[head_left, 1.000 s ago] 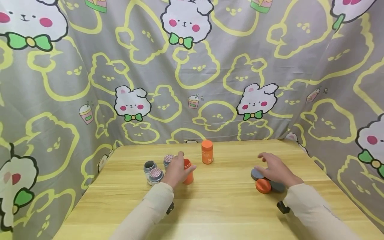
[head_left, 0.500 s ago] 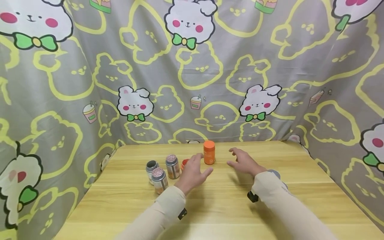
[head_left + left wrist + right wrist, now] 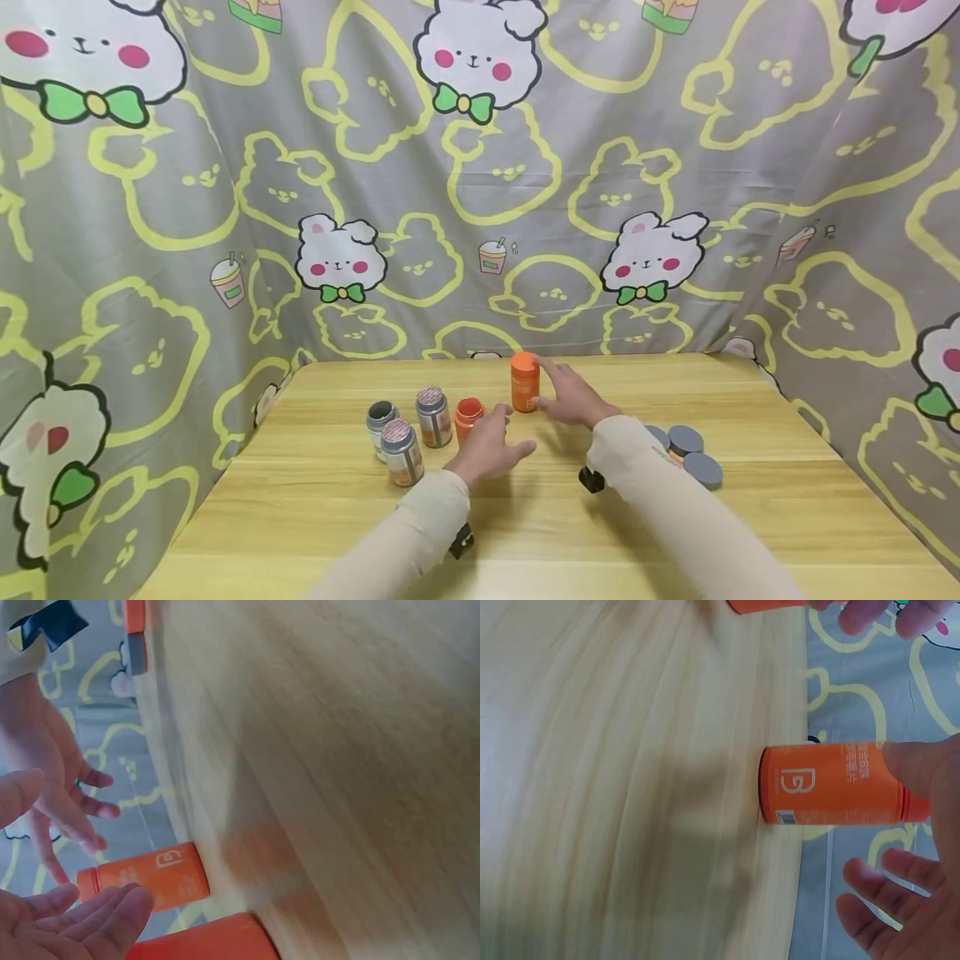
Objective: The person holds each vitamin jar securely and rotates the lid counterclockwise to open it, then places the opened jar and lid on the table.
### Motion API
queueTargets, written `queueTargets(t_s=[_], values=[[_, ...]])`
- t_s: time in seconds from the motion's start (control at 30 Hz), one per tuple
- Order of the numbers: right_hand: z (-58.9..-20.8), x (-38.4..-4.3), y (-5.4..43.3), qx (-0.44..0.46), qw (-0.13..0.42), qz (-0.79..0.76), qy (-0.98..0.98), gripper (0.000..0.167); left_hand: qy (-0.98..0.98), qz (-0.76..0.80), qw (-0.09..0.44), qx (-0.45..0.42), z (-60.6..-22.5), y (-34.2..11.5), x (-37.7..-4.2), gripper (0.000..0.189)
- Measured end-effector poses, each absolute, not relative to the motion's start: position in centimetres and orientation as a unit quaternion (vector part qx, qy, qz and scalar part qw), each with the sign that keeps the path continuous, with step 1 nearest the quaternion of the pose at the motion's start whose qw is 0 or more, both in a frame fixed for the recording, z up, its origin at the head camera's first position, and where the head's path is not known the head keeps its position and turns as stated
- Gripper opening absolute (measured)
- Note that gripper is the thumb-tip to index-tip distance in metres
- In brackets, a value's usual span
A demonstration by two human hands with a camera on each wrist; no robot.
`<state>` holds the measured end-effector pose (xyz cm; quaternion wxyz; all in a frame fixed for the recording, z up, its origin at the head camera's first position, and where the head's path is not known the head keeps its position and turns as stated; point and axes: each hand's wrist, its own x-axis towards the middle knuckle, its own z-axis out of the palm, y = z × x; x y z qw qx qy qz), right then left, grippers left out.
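An orange bottle (image 3: 525,385) with its orange cap on stands upright near the back of the table. My right hand (image 3: 576,400) is right at its right side, fingers spread. In the right wrist view the thumb overlaps the capped bottle (image 3: 832,784), and the other fingers stand apart from it. A second orange bottle (image 3: 468,412), uncapped, stands further left, its lower part hidden behind my left hand (image 3: 489,448). That hand is held loosely beside it, fingers relaxed and holding nothing.
Left of the uncapped orange bottle are an open-mouthed grey bottle (image 3: 381,423) and two grey bottles with patterned tops, one at the front (image 3: 402,460) and one behind (image 3: 432,422). Several grey caps (image 3: 703,472) lie on the right, partly behind my right sleeve. A patterned curtain (image 3: 480,183) borders the table.
My right hand has moved left and away from the caps to the capped orange bottle. My left hand has shifted right, off the uncapped bottle's mouth.
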<state>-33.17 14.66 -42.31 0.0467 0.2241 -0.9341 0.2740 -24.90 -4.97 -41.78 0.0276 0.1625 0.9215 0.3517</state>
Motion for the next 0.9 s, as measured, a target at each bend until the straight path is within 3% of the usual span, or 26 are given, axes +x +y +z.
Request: queueTargets(t_s=[0.27,0.57,0.7,0.9], values=[[-42.0,-33.4,13.6,0.197,0.036,0.267,-0.943,0.074,0.924,0.343,0.035,0.163,-42.3,-5.4,-25.1,0.069],[-42.6,-33.9,13.1,0.2,0.141,0.296,-0.923,0.044,0.921,0.346,0.042,0.176,-42.3,-5.3,-24.9,0.067],[-42.7,-33.7,13.1,0.185,0.176,0.292,-0.922,0.038,0.92,0.346,0.047,0.178,-42.3,-5.2,-24.8,0.068],[-42.1,-33.2,13.2,0.175,0.138,0.283,-0.933,0.046,0.922,0.343,0.047,0.175,-42.3,-5.5,-24.8,0.068]])
